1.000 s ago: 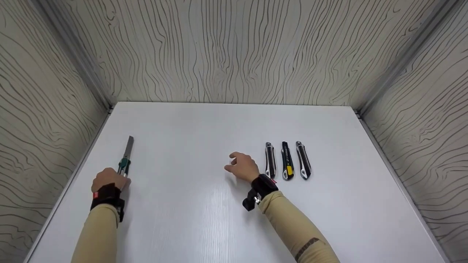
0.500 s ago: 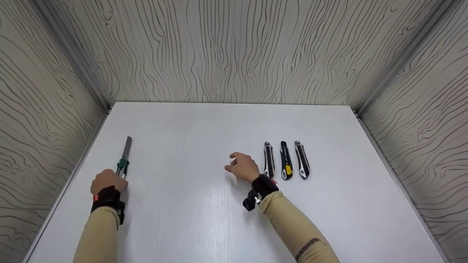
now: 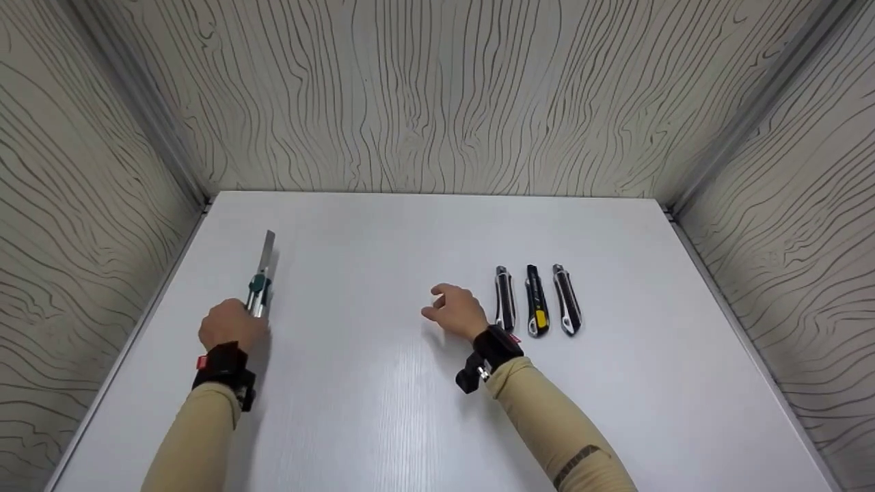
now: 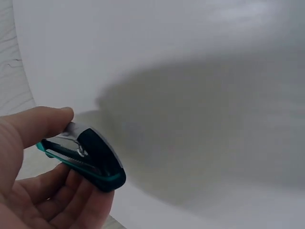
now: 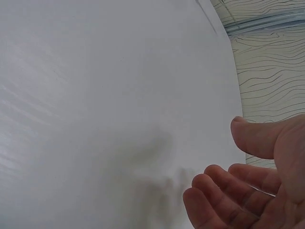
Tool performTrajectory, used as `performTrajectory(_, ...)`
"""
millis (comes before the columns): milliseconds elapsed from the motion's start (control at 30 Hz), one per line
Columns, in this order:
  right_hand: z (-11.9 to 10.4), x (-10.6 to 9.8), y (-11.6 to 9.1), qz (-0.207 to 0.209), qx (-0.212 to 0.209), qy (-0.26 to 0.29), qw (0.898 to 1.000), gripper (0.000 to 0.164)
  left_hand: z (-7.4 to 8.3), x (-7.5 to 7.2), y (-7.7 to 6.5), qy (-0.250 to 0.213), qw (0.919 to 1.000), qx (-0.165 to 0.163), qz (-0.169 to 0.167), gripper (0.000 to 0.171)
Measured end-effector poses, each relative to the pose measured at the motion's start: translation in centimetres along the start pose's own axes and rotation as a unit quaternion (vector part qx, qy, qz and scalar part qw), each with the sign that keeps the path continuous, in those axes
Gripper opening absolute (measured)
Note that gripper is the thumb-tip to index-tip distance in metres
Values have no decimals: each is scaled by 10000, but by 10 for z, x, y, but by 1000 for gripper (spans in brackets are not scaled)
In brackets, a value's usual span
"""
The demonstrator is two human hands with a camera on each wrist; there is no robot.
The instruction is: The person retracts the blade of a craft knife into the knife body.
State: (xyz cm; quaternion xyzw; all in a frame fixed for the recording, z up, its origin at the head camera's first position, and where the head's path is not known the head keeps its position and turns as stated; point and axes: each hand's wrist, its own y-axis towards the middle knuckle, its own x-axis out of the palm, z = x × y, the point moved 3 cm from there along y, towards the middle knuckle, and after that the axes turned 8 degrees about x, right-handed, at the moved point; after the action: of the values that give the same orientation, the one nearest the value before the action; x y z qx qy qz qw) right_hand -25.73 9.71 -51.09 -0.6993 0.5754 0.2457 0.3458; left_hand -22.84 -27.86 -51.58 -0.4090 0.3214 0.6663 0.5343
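My left hand point(image 3: 232, 324) grips a green and silver utility knife point(image 3: 258, 287) by its handle, the long grey blade pointing to the back of the table. In the left wrist view the thumb lies on one side of the utility knife point(image 4: 102, 160) and the curled fingers on the other. My right hand point(image 3: 456, 314) holds nothing; its fingers are loosely bent, with the thumb apart from them in the right wrist view. Just right of it lie a silver and black cutter point(image 3: 504, 297), a black cutter with a yellow slider point(image 3: 538, 301) and another silver and black cutter point(image 3: 567, 299).
The white table point(image 3: 383, 246) has wood-patterned panels at the back point(image 3: 437, 102), left and right. Grey metal posts point(image 3: 738, 116) stand in the corners. The three cutters lie side by side, blade ends away from me.
My left hand has moved right and toward the back with the utility knife, which now casts a shadow beside it. The right hand and the three cutters have stayed put.
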Motion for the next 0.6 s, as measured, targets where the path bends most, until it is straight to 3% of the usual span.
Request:
performTrajectory(300, 1, -2, 3, 43, -22, 58, 10000, 46, 70, 22, -2, -310, 9978, 555, 177, 18)
performTrajectory(600, -1, -9, 3, 164, 14, 234, 9996, 45, 142, 54, -21, -848, 9914, 1000, -13, 19)
